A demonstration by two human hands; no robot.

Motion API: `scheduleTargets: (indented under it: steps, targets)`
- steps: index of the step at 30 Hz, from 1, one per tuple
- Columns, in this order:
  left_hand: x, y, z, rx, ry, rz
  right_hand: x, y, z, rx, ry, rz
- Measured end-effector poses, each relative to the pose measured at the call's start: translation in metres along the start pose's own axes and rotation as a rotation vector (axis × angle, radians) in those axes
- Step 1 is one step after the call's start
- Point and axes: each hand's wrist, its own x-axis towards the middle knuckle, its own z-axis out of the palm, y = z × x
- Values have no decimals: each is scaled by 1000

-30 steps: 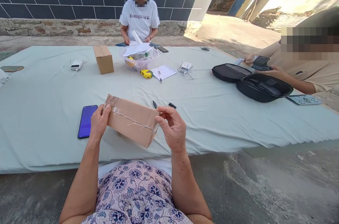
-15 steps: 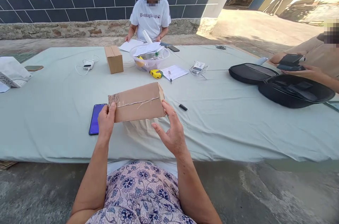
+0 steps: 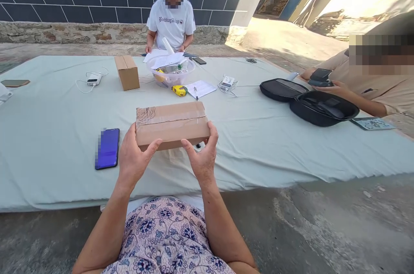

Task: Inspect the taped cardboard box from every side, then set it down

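Between my hands is a brown cardboard box (image 3: 173, 125), held up above the table's near side. Black scribbled lines mark its far left corner, and a taped seam runs along its top. My left hand (image 3: 136, 153) grips the left end, thumb along the near side. At the right end, my right hand (image 3: 203, 151) holds the box too, with its thumb against the near edge; the fingers behind are partly hidden. A smartphone (image 3: 108, 149) with a blue screen lies left of my left hand. A small dark object shows partly beneath the box by my right thumb.
On the cloth-covered table (image 3: 258, 149) stand a second cardboard box (image 3: 127, 73) and a plastic basin (image 3: 171, 76) of items. A yellow tape measure (image 3: 179, 90), paper (image 3: 202, 89) and an open black case (image 3: 323, 108) lie around. One person sits opposite, another at right holds a dark device.
My left hand has shifted its grip around the box's left end, and my right hand has closed onto the right end. The box has turned and levelled. The view has swung right.
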Motion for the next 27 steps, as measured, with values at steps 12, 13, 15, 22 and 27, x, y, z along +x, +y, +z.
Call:
scheduleTargets:
  steps: [12, 13, 15, 22, 27]
  targets:
    - [9, -15, -4, 132, 87, 98, 4, -15, -9, 209, -37, 27]
    - [10, -16, -3, 139, 64, 84, 4, -17, -10, 191, -43, 0]
    - [13, -19, -1, 114, 25, 23, 5, -20, -14, 153, -48, -77]
    - [23, -35, -3, -69, 52, -191, 8, -25, -23, 152, -195, -313]
    - [32, -54, -7, -178, 128, -246, 8, -15, -18, 180, -202, -347]
